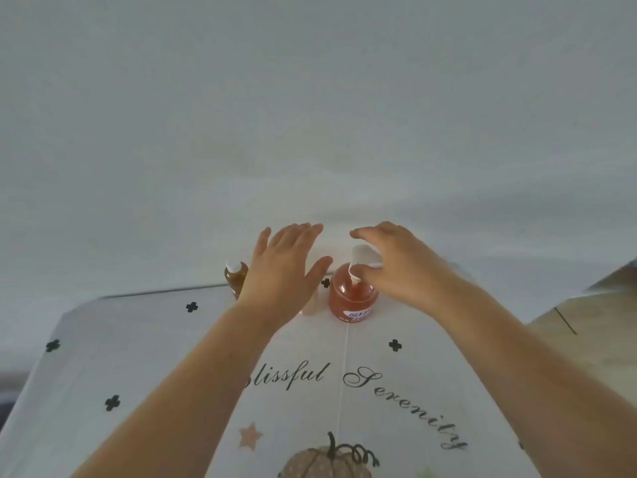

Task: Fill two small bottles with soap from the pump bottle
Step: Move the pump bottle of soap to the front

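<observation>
Pump bottle [349,298] ×1 | small bottles ×2: amber bottle [235,276], pale bottle [311,307] | left hand [279,281], right hand [400,267]: grips wide

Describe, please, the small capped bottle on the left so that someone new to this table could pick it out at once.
Find the white tablecloth printed with "Blissful Serenity" and follow it to its far edge. The small bottle stands there, just left of the left hand. Unlike the wide orange pump bottle, it is slim, amber-brown, with a white cap.
</observation>
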Available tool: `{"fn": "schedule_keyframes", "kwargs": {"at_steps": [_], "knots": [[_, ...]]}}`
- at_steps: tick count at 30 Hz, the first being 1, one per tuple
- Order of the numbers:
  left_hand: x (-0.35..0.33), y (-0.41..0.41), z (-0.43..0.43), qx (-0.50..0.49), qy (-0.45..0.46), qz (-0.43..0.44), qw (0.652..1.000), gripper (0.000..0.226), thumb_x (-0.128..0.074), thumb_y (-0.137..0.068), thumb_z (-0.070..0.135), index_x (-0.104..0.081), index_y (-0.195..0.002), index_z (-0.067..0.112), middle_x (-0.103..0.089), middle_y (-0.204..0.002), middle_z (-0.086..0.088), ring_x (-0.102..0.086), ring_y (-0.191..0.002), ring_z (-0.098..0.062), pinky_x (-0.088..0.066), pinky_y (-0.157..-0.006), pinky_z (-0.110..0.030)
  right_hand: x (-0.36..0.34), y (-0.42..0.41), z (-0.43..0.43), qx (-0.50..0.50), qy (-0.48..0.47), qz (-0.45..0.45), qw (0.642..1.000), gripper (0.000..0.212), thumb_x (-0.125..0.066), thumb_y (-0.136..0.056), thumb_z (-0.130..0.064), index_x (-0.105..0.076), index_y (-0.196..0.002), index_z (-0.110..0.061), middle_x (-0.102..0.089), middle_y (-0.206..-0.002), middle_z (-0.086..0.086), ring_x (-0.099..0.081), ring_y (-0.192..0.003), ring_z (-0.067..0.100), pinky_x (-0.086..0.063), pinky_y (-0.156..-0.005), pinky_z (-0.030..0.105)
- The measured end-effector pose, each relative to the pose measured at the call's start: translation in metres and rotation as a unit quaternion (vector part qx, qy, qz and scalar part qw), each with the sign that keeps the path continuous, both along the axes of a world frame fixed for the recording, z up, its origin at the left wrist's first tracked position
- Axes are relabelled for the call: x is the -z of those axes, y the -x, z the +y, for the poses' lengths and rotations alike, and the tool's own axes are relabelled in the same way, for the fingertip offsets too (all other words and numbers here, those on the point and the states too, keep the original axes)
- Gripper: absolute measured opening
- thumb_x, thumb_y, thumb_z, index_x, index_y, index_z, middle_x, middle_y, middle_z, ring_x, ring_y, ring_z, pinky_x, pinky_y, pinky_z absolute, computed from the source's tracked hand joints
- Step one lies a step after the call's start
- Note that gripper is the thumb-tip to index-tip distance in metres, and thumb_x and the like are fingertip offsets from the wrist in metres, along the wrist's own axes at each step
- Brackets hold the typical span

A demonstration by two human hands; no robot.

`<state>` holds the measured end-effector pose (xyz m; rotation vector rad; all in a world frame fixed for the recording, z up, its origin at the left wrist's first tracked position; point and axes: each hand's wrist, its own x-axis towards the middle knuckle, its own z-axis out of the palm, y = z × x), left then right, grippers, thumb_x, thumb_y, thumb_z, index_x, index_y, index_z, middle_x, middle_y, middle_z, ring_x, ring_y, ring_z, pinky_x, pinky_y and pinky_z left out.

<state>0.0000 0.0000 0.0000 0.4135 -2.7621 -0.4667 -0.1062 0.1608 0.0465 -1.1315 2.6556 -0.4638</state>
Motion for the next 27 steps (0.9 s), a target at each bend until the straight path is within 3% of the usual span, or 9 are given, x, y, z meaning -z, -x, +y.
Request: {"fn": "schedule_keyframes", "kwargs": {"at_steps": [8,14,20,24,27], "knots": [[0.030,0.009,0.001,0.009,0.005,0.057,0.998,0.050,-0.052,-0.098,0.037,-0.045,-0.145,0.022,-0.051,-0.146,0.001,-0.039,-0.140,-0.016,-0.012,-0.122,-0.043,0.036,0.008,-0.001,-0.002,0.050,0.039,0.998,0.046,-0.060,-0.097,-0.035,-0.052,-0.142,-0.028,-0.057,-0.131,-0.004,-0.052,-0.124,0.017,-0.045,-0.099,0.036],[0.047,0.014,0.004,0.010,0.040,0.084,0.996,0.051,-0.054,-0.098,0.035,-0.043,-0.146,0.021,-0.049,-0.148,0.003,-0.035,-0.143,-0.015,-0.011,-0.122,-0.045,0.049,0.011,-0.001,-0.008,0.073,0.068,0.995,0.040,-0.055,-0.101,-0.032,-0.054,-0.141,-0.031,-0.058,-0.133,-0.005,-0.060,-0.110,0.018,-0.048,-0.092,0.035],[0.062,0.010,0.011,-0.023,0.039,0.139,0.989,0.061,-0.054,-0.097,0.033,-0.031,-0.152,0.020,-0.035,-0.157,0.001,-0.022,-0.149,-0.016,-0.008,-0.123,-0.040,0.061,0.010,-0.001,0.005,0.133,0.087,0.987,0.035,-0.059,-0.099,-0.022,-0.061,-0.133,-0.027,-0.060,-0.132,-0.001,-0.060,-0.107,0.018,-0.043,-0.087,0.029],[0.070,-0.006,0.024,-0.018,0.033,0.179,0.983,0.063,-0.059,-0.094,0.026,-0.034,-0.150,0.014,-0.036,-0.157,-0.003,-0.023,-0.149,-0.019,-0.012,-0.123,-0.038,0.062,-0.001,0.000,0.032,0.161,0.099,0.981,0.033,-0.062,-0.095,-0.020,-0.065,-0.128,-0.024,-0.063,-0.129,0.000,-0.059,-0.112,0.020,-0.043,-0.087,0.029],[0.073,-0.024,0.041,-0.002,0.003,0.185,0.983,0.062,-0.058,-0.094,0.030,-0.036,-0.149,0.013,-0.039,-0.155,-0.004,-0.027,-0.147,-0.019,-0.017,-0.121,-0.033,0.061,-0.014,0.006,0.060,0.174,0.089,0.979,0.032,-0.065,-0.091,-0.019,-0.066,-0.123,-0.023,-0.064,-0.123,0.000,-0.058,-0.102,0.018,-0.039,-0.080,0.026]]}}
